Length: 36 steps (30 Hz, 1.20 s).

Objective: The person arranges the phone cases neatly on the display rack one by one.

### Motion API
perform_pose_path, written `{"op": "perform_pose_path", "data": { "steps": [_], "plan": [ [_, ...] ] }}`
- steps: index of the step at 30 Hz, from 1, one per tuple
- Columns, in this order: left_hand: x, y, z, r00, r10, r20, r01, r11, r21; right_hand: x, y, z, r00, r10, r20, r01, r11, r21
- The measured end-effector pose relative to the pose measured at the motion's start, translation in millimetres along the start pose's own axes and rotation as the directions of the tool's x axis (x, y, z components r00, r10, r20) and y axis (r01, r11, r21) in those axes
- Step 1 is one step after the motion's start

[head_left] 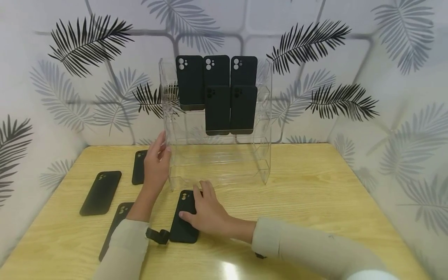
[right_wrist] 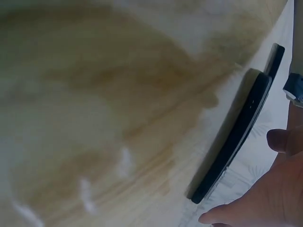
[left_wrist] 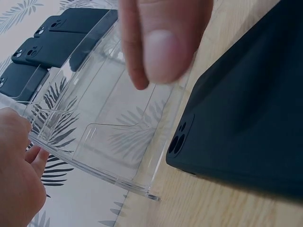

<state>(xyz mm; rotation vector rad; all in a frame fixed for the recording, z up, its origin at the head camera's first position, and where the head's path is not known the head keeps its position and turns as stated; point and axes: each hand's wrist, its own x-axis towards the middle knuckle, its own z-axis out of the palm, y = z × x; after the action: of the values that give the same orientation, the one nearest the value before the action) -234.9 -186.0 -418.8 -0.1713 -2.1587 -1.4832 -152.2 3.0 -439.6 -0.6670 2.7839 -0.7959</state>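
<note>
My left hand (head_left: 156,159) grips the left side panel of a clear tiered display rack (head_left: 218,159); in the left wrist view its fingers bend round the panel edge. Just in front of the rack, a black phone case (head_left: 182,229) lies flat with its camera cutout toward the back. My right hand (head_left: 209,212) is over this case, thumb and fingers spread. From the left wrist, the right fingertips (left_wrist: 165,56) appear beside the case, with nothing between them. In the right wrist view the case (right_wrist: 234,137) shows edge-on near the right hand (right_wrist: 260,198).
Several black phone cases stand on the rack's upper tiers, such as one at the top left (head_left: 190,83) and one lower down (head_left: 217,112). More lie on the wooden table (head_left: 308,186) at left: one (head_left: 100,193), another (head_left: 138,171) and a third (head_left: 117,225) partly under the left forearm.
</note>
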Motion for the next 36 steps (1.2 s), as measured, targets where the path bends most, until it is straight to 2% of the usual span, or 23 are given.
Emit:
{"op": "perform_pose_path", "data": {
  "steps": [6,10,15,19,24,27,31,34,36],
  "plan": [
    [0.0,-1.6,-0.9,1.000,0.004,0.007,-0.003,1.000,-0.028,-2.6,-3.5,9.9,0.997,0.021,0.076,-0.020,1.000,-0.011],
    [0.0,-1.7,-0.9,1.000,-0.011,0.010,0.012,0.999,-0.049,-1.0,-1.0,15.2,0.990,0.009,0.142,0.009,0.992,-0.125],
    [0.4,-0.4,-0.5,1.000,-0.016,0.015,0.017,0.998,-0.059,-0.5,2.8,11.1,0.978,-0.014,0.207,0.067,0.965,-0.254],
    [0.3,0.1,-1.2,1.000,-0.007,0.010,0.008,0.999,-0.053,0.0,4.4,-0.3,0.959,-0.017,0.282,0.103,0.950,-0.294],
    [-0.5,1.2,-1.0,1.000,-0.025,0.013,0.026,0.999,-0.046,3.6,8.3,-15.0,0.926,-0.022,0.376,0.139,0.948,-0.286],
    [-1.7,8.3,-1.1,0.999,-0.048,0.019,0.049,0.998,-0.040,6.7,10.9,-18.6,0.930,-0.023,0.366,0.129,0.955,-0.267],
    [-5.6,28.2,-3.0,0.998,-0.061,0.026,0.062,0.997,-0.044,9.4,11.2,-13.6,0.958,-0.009,0.288,0.087,0.962,-0.259],
    [-8.2,39.1,-4.5,0.998,-0.048,0.030,0.050,0.998,-0.042,10.1,9.7,-5.5,0.972,-0.010,0.235,0.083,0.950,-0.300],
    [-8.9,41.4,-4.7,0.999,-0.044,0.031,0.045,0.998,-0.040,9.9,8.5,-1.3,0.977,-0.018,0.215,0.090,0.939,-0.331]
  ]
}}
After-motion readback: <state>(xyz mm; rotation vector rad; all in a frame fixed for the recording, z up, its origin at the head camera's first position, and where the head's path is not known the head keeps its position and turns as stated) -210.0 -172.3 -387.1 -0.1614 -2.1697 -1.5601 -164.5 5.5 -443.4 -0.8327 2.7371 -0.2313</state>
